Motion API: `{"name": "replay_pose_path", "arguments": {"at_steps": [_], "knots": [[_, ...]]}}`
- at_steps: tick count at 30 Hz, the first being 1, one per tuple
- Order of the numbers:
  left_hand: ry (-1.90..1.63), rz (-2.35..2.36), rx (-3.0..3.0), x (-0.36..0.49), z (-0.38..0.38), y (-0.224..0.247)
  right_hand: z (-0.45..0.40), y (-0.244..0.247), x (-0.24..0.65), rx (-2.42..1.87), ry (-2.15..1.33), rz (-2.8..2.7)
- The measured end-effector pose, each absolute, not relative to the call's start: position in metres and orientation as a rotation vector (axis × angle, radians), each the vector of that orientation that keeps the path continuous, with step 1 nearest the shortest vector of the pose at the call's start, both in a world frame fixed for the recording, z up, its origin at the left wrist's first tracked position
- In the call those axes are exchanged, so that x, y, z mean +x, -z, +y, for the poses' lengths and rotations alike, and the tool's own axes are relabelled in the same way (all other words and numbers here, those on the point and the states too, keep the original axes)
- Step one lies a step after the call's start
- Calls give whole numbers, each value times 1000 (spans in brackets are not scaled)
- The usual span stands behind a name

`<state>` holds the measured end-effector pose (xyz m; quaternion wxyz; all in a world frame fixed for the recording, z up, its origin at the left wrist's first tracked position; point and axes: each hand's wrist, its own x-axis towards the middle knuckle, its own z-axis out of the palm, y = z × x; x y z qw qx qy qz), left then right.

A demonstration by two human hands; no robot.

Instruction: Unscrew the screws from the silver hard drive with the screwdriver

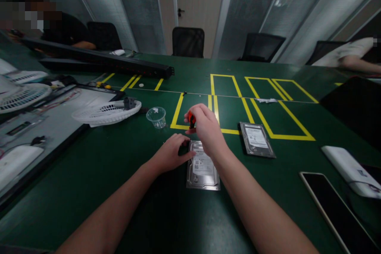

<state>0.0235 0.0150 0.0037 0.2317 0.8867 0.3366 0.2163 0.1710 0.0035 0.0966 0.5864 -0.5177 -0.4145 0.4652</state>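
A silver hard drive (203, 170) with a white label lies on the green table in front of me. My left hand (174, 152) rests at its upper left edge, thumb on the label and curled fingers by the corner. Above the drive's far end, my right hand (205, 127) grips an orange and black screwdriver (192, 120); its tip is hard to make out. A second hard drive (256, 139) lies to the right. To the left of my hands stands a clear plastic cup (156, 117) with small bits inside.
White fan parts (108, 112) and a large flat panel (59, 127) lie left. A phone (335, 210) and a white device (351, 170) are right. Yellow tape (293, 137) marks the green table (143, 214). People sit at the far left and far right.
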Motion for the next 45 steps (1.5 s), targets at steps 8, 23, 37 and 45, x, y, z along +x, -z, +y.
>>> {"name": "replay_pose_path", "arguments": {"at_steps": [8,23,37,45], "knots": [[-577,940,2438,24,16,-3,0,-103,174,-1233,-1086,-976],[-588,930,2438,24,15,-2,3,-98,173,-1241,-1057,-966],[-600,925,2443,24,14,-4,2,-98,172,-1224,-1083,-945],[-585,941,2430,24,15,-2,1,-97,174,-1234,-1034,-1021]]}}
